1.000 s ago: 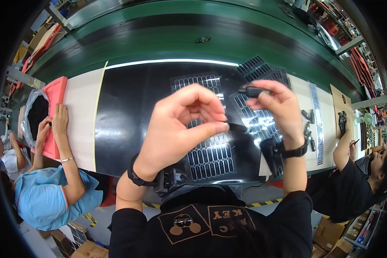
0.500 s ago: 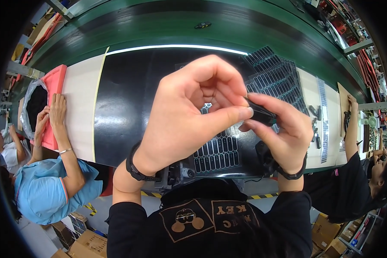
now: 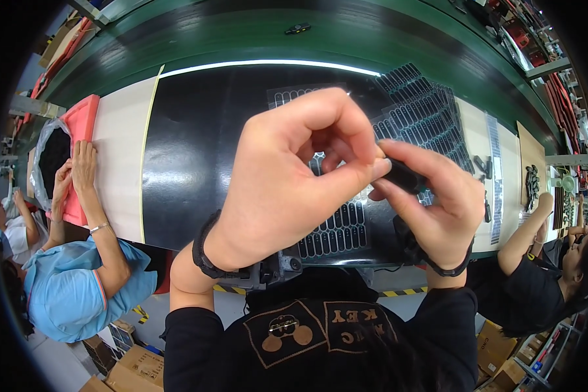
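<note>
Both hands [image 3: 346,176] stayed raised above black mat [image 3: 196,150], green belt [image 3: 242,32].

There is one view, from a camera worn on the person's head. It looks down and a little forward at the black mat [image 3: 183,157] on the work table, with the green belt [image 3: 242,32] bending across the top of the frame. The camera is very close to the left hand [image 3: 287,176] and right hand [image 3: 431,202], so they fill the middle. The wide lens curves straight edges near the rim. Other workers show at the lower left and lower right edges.
</note>
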Available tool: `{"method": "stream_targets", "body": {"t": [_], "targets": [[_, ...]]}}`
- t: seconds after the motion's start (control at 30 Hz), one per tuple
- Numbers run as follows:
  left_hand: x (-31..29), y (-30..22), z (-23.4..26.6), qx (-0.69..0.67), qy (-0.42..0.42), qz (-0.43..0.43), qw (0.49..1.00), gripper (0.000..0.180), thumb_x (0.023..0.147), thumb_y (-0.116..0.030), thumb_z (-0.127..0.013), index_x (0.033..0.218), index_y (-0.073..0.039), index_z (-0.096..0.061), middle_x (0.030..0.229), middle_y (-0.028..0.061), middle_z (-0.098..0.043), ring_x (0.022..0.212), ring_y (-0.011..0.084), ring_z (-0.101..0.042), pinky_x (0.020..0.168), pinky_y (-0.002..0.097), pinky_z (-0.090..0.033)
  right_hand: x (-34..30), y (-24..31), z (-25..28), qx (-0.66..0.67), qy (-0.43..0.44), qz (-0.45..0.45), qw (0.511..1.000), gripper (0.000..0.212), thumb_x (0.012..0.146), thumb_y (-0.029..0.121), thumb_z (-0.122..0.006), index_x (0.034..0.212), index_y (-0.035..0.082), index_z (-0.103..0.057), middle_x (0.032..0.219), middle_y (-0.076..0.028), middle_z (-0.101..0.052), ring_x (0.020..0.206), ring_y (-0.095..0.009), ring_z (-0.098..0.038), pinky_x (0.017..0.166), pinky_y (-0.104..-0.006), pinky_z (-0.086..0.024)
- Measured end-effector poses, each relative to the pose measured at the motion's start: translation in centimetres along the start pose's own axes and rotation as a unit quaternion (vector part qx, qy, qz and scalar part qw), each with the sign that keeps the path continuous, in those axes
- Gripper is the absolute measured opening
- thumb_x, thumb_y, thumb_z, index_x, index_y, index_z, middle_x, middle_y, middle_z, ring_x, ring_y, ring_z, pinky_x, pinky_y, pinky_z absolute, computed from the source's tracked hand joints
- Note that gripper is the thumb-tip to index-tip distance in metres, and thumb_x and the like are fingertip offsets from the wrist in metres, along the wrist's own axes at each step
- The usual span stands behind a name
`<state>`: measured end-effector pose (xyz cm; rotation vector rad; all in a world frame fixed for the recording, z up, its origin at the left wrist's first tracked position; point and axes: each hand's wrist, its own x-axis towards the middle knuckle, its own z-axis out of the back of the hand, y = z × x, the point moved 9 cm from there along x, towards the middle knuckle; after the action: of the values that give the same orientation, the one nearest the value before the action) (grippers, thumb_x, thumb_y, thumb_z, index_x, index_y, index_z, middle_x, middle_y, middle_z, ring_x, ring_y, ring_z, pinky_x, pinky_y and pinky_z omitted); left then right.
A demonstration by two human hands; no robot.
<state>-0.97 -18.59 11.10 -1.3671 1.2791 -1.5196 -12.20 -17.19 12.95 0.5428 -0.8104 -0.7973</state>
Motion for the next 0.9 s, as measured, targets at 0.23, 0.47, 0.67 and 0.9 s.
{"method": "stream_targets", "body": {"t": [0.23,0.47,0.67,0.9], "targets": [[-0.2,-0.2,0.1,0.046,-0.006,-0.032,0.998,0.019,0.064,0.012,-0.061,0.066,-0.001,-0.048,0.069,0.0048,-0.051,0.067,0.0096,-0.051,0.061,0.0189,-0.042,0.2,1.1,0.0,-0.066,-0.014,0.059,0.996,0.031,0.062,-0.005,-0.065,0.092,-0.004,-0.057,0.079,-0.011,-0.061,0.062,-0.015,-0.061,0.057,-0.0205,-0.047],[0.4,0.3,0.5,0.188,-0.015,0.012,0.982,0.014,0.069,0.004,-0.062,0.078,0.001,-0.05,0.073,0.0046,-0.051,0.059,0.006,-0.05,0.052,0.0156,-0.04,0.0,-0.1,-0.1,-0.062,0.016,-0.005,0.998,0.03,0.063,-0.007,-0.064,0.093,-0.005,-0.057,0.08,-0.012,-0.061,0.063,-0.015,-0.06,0.056,-0.0209,-0.047],[0.1,3.9,-0.6,0.003,0.095,0.169,0.981,0.013,0.077,-0.005,-0.058,0.085,0.002,-0.051,0.07,0.0035,-0.052,0.054,0.0042,-0.05,0.047,0.0149,-0.039,0.0,-2.2,-0.9,0.113,0.025,-0.043,0.992,0.027,0.069,-0.006,-0.058,0.095,-0.007,-0.055,0.081,-0.013,-0.06,0.066,-0.016,-0.06,0.059,-0.0219,-0.047],[0.5,6.1,0.2,0.028,0.041,0.16,0.986,0.011,0.082,-0.007,-0.051,0.087,0.003,-0.052,0.064,0.0031,-0.053,0.052,0.005,-0.051,0.047,0.0158,-0.04,0.4,-5.2,-2.4,0.225,0.056,-0.14,0.963,0.024,0.081,0.004,-0.05,0.104,-0.001,-0.054,0.089,-0.012,-0.06,0.067,-0.014,-0.059,0.064,-0.0229,-0.047]]}}
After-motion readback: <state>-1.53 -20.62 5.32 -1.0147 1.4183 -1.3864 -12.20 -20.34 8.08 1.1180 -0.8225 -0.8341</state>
